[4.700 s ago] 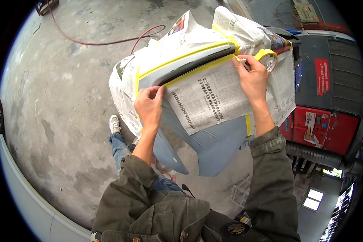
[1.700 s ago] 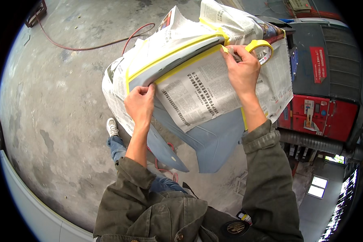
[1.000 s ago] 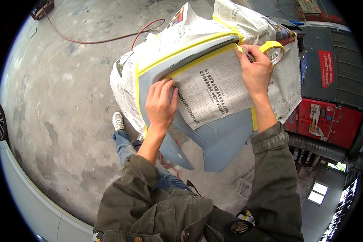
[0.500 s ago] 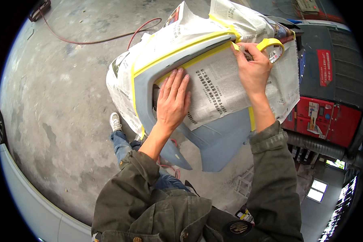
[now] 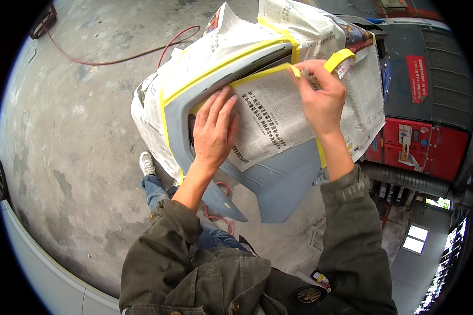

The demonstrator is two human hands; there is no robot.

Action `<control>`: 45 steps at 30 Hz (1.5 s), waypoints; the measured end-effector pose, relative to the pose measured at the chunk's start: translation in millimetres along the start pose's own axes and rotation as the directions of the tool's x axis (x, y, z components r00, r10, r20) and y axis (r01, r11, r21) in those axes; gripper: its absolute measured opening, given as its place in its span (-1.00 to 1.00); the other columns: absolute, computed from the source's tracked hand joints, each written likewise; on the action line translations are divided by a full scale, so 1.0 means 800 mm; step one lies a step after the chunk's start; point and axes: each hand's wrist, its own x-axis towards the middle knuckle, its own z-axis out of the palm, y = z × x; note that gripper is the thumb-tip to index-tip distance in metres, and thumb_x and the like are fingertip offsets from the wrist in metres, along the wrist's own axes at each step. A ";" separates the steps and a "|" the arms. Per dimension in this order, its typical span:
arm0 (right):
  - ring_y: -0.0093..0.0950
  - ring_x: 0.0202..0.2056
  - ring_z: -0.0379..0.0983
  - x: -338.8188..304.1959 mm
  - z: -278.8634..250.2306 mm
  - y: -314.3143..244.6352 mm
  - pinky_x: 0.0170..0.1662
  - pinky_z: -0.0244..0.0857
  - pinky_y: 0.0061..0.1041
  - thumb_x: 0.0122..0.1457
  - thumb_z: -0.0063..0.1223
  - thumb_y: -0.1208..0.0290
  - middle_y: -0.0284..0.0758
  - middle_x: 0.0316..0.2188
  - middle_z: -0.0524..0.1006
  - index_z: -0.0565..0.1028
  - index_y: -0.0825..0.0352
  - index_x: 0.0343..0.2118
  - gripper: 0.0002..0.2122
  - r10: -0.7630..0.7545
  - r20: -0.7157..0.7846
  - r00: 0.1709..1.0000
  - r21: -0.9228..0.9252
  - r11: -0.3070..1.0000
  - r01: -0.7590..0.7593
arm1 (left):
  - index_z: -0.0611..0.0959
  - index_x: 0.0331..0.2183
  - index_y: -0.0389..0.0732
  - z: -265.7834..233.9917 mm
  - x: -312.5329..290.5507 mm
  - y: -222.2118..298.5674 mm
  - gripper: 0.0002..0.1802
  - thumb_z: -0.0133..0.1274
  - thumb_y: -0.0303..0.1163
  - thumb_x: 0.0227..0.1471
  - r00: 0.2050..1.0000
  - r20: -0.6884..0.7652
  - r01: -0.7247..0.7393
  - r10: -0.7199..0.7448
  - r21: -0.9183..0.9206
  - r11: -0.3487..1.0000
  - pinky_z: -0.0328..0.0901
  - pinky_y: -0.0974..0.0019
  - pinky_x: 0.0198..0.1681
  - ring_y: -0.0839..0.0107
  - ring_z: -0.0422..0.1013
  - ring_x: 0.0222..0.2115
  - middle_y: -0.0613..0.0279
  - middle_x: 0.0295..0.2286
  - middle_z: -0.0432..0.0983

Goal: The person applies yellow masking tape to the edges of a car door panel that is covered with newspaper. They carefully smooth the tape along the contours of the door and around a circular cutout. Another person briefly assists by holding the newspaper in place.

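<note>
A grey-blue painted car panel (image 5: 174,118) with a window-like opening stands in front of me, its borders lined with yellow masking tape. Across the opening lies a newspaper sheet (image 5: 270,118), a yellow tape strip (image 5: 257,74) running along its upper edge. My left hand (image 5: 213,128) rests on the sheet's left end and the panel rim, fingers stretched out. With thumb and forefinger my right hand (image 5: 323,100) pinches the strip's far end at the sheet's upper right corner, apart from the panel. A yellow masking tape roll (image 5: 340,62) sits at the back of this hand's fingers; how it is held is hidden.
More newspaper (image 5: 365,110) wraps the panel's far side and right. A red hose (image 5: 118,62) trails over the concrete floor (image 5: 79,136). At right stands a red and dark machine (image 5: 441,152) with a ribbed duct (image 5: 410,178). A pale car body (image 5: 42,262) curves along the lower left.
My right hand has lifted the sheet's upper right corner and its tape off the frame, moving slightly left and nearer. A dark gap shows there now. My left hand remains on the sheet.
</note>
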 end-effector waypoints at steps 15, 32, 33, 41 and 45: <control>-0.43 -0.40 0.50 0.003 0.006 0.011 -0.29 0.35 -0.48 0.09 0.34 0.33 -0.34 -0.48 0.59 0.65 0.33 -0.37 -0.83 0.016 -0.083 0.996 -0.150 0.988 -0.028 | 0.48 0.13 -0.20 0.007 -0.007 0.009 -0.46 0.15 -0.46 0.09 1.000 0.020 0.001 -0.002 0.047 0.999 0.17 0.07 0.25 0.05 0.24 0.21 0.04 0.21 0.29; -0.37 -0.27 0.48 -0.033 -0.028 -0.020 -0.24 0.37 -0.44 -0.11 0.26 0.67 -0.40 -0.41 0.58 0.62 0.24 -0.42 -0.82 -0.246 0.110 0.963 0.000 0.969 0.247 | 0.59 0.05 -0.17 -0.009 0.004 -0.012 -0.49 0.27 -0.49 0.00 0.978 -0.132 0.153 -0.161 -0.074 0.986 0.32 0.18 0.04 0.14 0.42 -0.07 0.11 -0.07 0.51; -0.37 -0.28 0.48 -0.036 -0.031 -0.021 -0.25 0.36 -0.44 -0.13 0.27 0.67 -0.40 -0.41 0.58 0.62 0.25 -0.43 -0.81 -0.272 0.119 0.955 0.007 0.962 0.273 | 0.59 0.06 -0.13 -0.009 0.005 -0.013 -0.46 0.29 -0.48 0.00 0.977 -0.133 0.152 -0.164 -0.094 0.984 0.32 0.18 0.03 0.14 0.41 -0.09 0.12 -0.11 0.51; -0.39 -0.31 0.46 -0.041 -0.048 -0.036 -0.26 0.35 -0.46 -0.15 0.29 0.67 -0.39 -0.38 0.57 0.63 0.27 -0.40 -0.80 -0.311 0.137 0.941 0.051 0.950 0.307 | 0.75 -0.24 -0.12 -0.027 0.001 -0.024 -0.73 0.34 -0.50 -0.09 0.981 -0.081 0.164 -0.176 -0.140 0.977 0.32 0.28 -0.18 0.28 0.40 -0.24 0.26 -0.32 0.55; -0.40 -0.30 0.46 -0.041 -0.046 -0.027 -0.26 0.36 -0.48 -0.02 0.29 0.62 -0.37 -0.36 0.57 0.63 0.29 -0.38 -0.86 -0.129 0.073 0.989 0.049 0.991 0.125 | 0.77 -0.34 -0.06 -0.043 -0.004 -0.017 -0.78 0.37 -0.47 -0.15 0.991 -0.044 0.117 -0.124 -0.145 0.982 0.33 0.28 -0.23 0.29 0.38 -0.29 0.32 -0.42 0.55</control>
